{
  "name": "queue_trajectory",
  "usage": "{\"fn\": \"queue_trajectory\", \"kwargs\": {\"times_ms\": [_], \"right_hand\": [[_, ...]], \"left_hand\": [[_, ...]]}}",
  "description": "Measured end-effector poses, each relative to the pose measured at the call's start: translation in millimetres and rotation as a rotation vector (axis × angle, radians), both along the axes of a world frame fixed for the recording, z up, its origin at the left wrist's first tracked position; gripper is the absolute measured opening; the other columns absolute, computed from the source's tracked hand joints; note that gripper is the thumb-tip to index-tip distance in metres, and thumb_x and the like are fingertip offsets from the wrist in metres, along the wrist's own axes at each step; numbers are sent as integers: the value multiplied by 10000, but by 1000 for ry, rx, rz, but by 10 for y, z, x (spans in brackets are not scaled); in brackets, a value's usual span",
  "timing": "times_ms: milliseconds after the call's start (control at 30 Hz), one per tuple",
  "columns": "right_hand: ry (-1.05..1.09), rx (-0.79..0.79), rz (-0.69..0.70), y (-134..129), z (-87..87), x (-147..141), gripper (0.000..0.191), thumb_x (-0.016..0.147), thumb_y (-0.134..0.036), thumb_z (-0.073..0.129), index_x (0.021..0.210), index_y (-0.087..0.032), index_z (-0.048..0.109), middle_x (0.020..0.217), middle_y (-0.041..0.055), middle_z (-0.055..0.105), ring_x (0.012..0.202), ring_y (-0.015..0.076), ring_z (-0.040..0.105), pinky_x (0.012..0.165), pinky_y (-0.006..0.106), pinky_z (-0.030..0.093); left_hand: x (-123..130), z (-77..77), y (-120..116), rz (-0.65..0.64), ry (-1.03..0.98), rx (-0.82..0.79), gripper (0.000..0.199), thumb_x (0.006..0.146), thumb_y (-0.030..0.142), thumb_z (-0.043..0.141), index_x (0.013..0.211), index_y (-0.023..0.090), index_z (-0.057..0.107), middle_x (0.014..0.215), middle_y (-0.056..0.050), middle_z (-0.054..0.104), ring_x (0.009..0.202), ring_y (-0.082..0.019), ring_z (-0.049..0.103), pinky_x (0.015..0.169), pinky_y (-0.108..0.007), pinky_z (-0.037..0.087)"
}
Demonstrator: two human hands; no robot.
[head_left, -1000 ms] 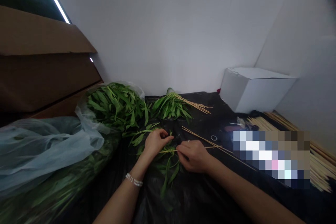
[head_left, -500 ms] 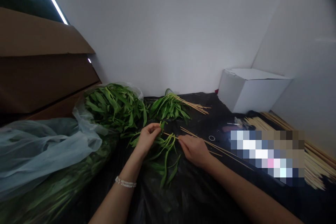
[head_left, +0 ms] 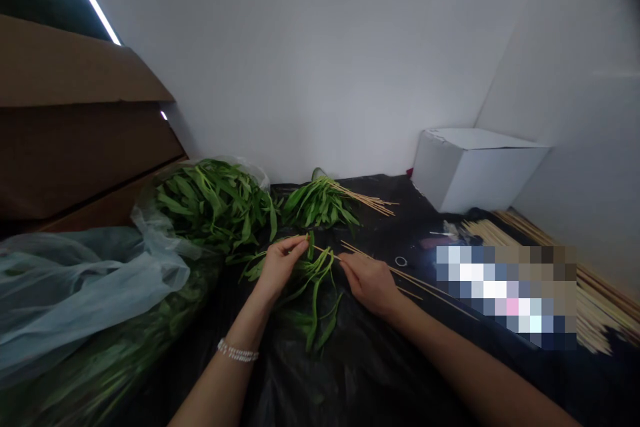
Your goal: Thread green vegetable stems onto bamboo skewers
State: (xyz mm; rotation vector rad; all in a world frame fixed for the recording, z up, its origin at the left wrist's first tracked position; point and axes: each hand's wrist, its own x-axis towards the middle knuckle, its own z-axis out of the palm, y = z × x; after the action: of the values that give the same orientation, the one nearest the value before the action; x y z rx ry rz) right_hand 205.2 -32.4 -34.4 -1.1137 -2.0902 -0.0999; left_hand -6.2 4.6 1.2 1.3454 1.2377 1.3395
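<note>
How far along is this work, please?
Looks done: a bunch of green leafy stems with long pale wooden skewers at the back. In hand: the left hand pinches loose green stems; the right hand, a thin wooden skewer. Remaining: a big leafy heap in a clear plastic bag, and a skewer pile.

A black plastic sheet (head_left: 380, 373) covers the table. At the left edge lies a translucent plastic bag (head_left: 75, 280) holding leafy green stems (head_left: 215, 207). Behind it stand stacked cardboard cartons (head_left: 75, 127). A bundle of greens with protruding skewers (head_left: 320, 203) rests against the far wall (head_left: 300, 60). A white box (head_left: 475, 170) occupies the right corner, with loose wooden skewers (head_left: 505, 233) lying in front of it. A small ring (head_left: 401, 261), apparently metal or plastic, lies on the sheet. A pixelated patch (head_left: 505, 297) obscures the area beside the skewers.
</note>
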Motion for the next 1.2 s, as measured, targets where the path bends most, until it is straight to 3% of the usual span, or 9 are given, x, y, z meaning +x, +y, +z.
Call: {"fn": "queue_trajectory", "kwargs": {"times_ms": [567,867,1200], "right_hand": [[-1,-29,-36,14,-11,4,245,977,-227,413,1070,-190,637,873,66,707,810,171,665,725,254,478],[-1,-36,-39,11,6,8,249,977,-220,411,1057,-181,643,890,73,710,821,170,668,723,248,474],[-6,-36,-37,13,-10,7,254,977,-221,417,1062,-182,653,912,72,716,840,166,675,756,244,483]], "left_hand": [[66,41,-63,-73,85,25,319,672,408,778,901,186,787,997,-84,758,976,-270,669,955,-397,471],[58,63,-90,-106,19,-15,362,683,412,776,964,183,773,996,-79,756,922,-236,674,884,-338,498],[62,29,-75,-81,-39,-66,409,659,461,783,945,169,773,992,-100,756,914,-245,681,881,-363,506]]}}
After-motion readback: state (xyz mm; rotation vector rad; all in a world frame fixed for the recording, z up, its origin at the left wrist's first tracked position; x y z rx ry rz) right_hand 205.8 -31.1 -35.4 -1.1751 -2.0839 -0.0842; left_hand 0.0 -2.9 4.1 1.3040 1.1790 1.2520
